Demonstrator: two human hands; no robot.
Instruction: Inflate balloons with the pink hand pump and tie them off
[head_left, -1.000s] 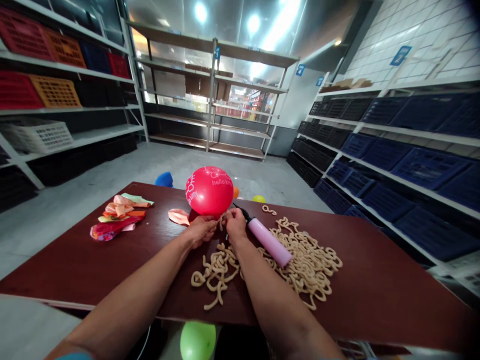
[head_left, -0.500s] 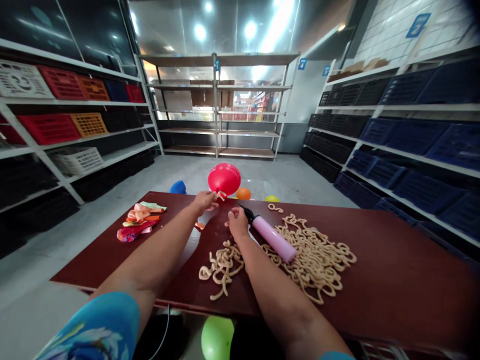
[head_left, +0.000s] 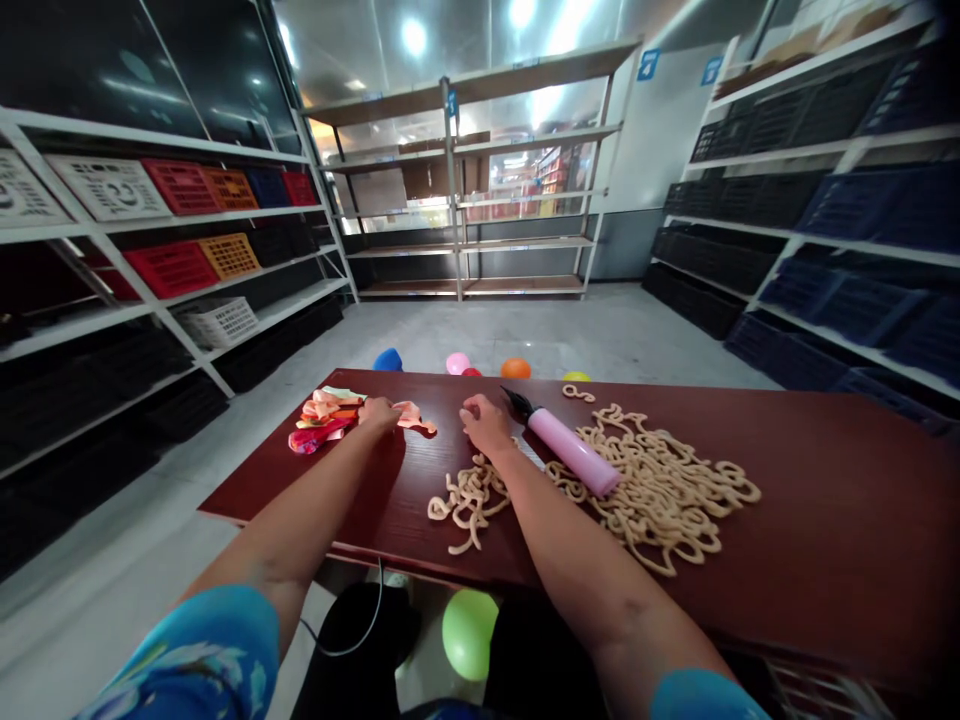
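My left hand reaches to the right side of a pile of deflated balloons in red, orange, peach and pale green. Its fingertips are hidden, so their grip does not show. Just right of it lies a limp peach balloon. My right hand hovers over the middle of the table, fingers loosely bent and apart, holding nothing visible. Beside it lies a pink balloon pump with a black nozzle, resting against a heap of beige, rope-like curled pieces. A smaller cluster of these pieces lies nearer me.
Beyond the dark red table, inflated balloons show: blue, pink, orange, plus partly hidden red and yellow ones. A green balloon is below the near edge. Shelves with crates line both sides.
The red inflated balloon has left my left hand; a red one shows low behind the far edge. My left hand has moved left to the deflated balloons. The view has shifted.
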